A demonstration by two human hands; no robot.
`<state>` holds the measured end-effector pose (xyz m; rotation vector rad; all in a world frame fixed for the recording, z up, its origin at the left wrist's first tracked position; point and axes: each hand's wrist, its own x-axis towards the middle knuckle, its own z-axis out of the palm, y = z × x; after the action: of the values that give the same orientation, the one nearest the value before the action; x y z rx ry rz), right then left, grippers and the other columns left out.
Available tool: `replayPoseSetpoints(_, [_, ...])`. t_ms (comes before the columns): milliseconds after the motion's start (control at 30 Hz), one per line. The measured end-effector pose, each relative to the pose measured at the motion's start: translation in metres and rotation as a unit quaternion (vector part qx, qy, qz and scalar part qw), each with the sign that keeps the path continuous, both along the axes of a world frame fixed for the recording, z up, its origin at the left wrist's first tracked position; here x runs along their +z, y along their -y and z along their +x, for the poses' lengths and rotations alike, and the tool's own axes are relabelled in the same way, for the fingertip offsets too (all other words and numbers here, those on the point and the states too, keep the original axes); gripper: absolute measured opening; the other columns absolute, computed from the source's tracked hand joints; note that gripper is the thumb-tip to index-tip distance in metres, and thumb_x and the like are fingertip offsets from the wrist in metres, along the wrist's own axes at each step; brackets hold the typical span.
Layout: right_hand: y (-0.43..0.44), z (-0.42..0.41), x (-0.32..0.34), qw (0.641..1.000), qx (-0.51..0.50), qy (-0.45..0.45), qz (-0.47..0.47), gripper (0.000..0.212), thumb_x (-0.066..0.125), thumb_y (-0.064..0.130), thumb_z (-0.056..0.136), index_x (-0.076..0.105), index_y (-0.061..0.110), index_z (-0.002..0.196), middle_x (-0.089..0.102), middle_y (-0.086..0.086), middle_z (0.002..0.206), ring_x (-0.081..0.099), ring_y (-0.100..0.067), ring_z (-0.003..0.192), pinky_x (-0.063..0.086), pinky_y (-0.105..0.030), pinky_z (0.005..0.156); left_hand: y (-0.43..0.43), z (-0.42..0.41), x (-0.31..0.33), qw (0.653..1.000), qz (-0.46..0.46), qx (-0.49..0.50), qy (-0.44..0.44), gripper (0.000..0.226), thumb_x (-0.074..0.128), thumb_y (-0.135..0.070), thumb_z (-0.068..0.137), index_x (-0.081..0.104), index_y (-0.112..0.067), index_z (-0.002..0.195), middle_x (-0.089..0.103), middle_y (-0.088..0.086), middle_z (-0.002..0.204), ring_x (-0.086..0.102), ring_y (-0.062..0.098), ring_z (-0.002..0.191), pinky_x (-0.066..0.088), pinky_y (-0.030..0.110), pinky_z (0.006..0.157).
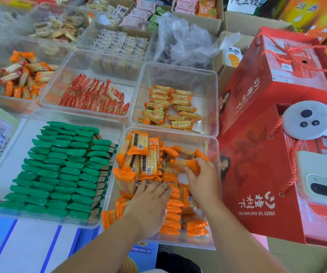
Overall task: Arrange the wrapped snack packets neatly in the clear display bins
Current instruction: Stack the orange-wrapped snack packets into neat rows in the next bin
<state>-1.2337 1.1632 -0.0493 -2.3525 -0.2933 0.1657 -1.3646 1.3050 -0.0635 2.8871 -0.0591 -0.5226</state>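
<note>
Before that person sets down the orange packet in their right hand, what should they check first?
1. Right hand grips the orange packet: ok, fingers curl round it.
2. Left hand steadying: ok, lies flat on the packets.
3. Front rows in the clear bin tidy: ok.
4. Back pile sorted: not ok, packets lie jumbled.
5. Held packet's wrapper intact: cannot tell.

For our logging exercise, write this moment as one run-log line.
left hand rests flat on stacked orange packets | right hand pinches one loose packet | both inside front clear bin | sorting unfinished
</note>
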Motion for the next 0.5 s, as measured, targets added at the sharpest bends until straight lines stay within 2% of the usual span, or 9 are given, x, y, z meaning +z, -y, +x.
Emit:
replayPoseSetpoints(67, [-0.005,0.001,-0.004,0.999,0.025,0.012,-0.027,0.014,0.072,0.014,0.086,0.069,0.018,0.099,0.054,0.002,0.104,0.054,-0.014,0.093,0.038,-0.022,0.078,-0.001,0.0,-0.001,1.0,-0.004,-0.001,0.002,0.064,0.031,-0.044,0.104,0.008,-0.024,0.16,0.01,-0.003,0.168,0.005,0.023,0.152,-0.005,0.051,0.121])
replayPoseSetpoints(133, [-0.009,0.002,-0.011,0.996,0.052,0.023,-0.066,0.022,0.072,0.01,0.084,0.07,0.016,0.105,0.057,0.0,0.11,0.056,-0.02,0.103,0.046,-0.031,0.086,-0.001,0.0,-0.001,1.0,-0.008,0.0,0.007,0.063,0.032,-0.042,0.103,0.011,-0.024,0.16,0.011,-0.004,0.167,0.007,0.022,0.152,-0.004,0.05,0.121])
replayPoseSetpoints(267, [-0.023,0.011,-0.021,0.982,0.114,0.018,-0.146,0.039,0.069,0.009,0.082,0.069,0.02,0.12,0.06,0.0,0.118,0.052,-0.025,0.114,0.044,-0.038,0.098,-0.002,0.0,0.0,1.0,-0.017,0.005,0.014,0.061,0.034,-0.037,0.103,0.015,-0.025,0.159,0.014,-0.005,0.167,0.01,0.02,0.151,-0.002,0.049,0.121])
replayPoseSetpoints(333, [-0.032,0.016,-0.023,0.975,0.137,0.001,-0.174,0.035,0.068,0.017,0.084,0.069,0.022,0.119,0.063,-0.001,0.118,0.054,-0.026,0.113,0.045,-0.038,0.096,-0.003,0.0,0.0,1.0,-0.018,0.004,0.017,0.061,0.036,-0.036,0.102,0.017,-0.024,0.159,0.014,-0.005,0.167,0.01,0.02,0.151,-0.001,0.049,0.122])
replayPoseSetpoints(500, [-0.048,0.027,-0.027,0.973,0.149,-0.081,-0.157,0.03,0.067,0.033,0.084,0.071,0.027,0.113,0.071,-0.001,0.113,0.065,-0.025,0.105,0.054,-0.038,0.085,-0.003,0.0,-0.001,0.999,-0.024,0.007,0.023,0.059,0.035,-0.039,0.103,0.02,-0.024,0.159,0.016,-0.005,0.167,0.012,0.02,0.151,0.0,0.049,0.122])
